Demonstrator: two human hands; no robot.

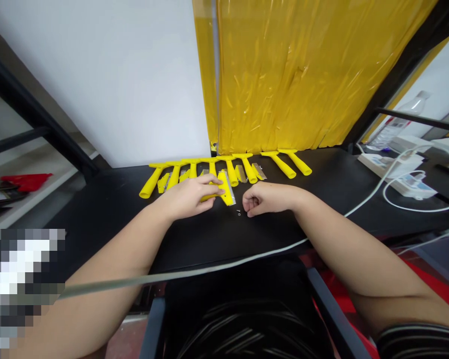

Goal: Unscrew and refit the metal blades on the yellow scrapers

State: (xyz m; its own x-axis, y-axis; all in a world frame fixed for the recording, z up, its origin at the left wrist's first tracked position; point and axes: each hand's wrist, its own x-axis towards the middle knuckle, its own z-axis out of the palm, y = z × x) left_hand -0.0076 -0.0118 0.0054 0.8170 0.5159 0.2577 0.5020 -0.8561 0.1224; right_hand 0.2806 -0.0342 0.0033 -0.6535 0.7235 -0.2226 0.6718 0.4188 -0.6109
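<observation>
My left hand [194,195] is closed round a yellow scraper [226,189] with a metal blade along its right edge; the fingers cover most of its handle. The scraper lies at the middle of the black table. Just right of it, my right hand [260,198] rests with its fingers curled in, and what they hold, if anything, is hidden. Between the hands lie a couple of tiny metal parts [239,213], too small to name surely. Behind the hands runs a row of yellow T-shaped handles [151,182], with flat blade pieces [241,173] among them.
A white cable [262,257] crosses in front of the table edge, below my forearms. At the right are white power strips [407,177] with cords and a clear plastic bottle [400,122]. White and yellow-wrapped panels [277,80] stand behind the black table [202,244].
</observation>
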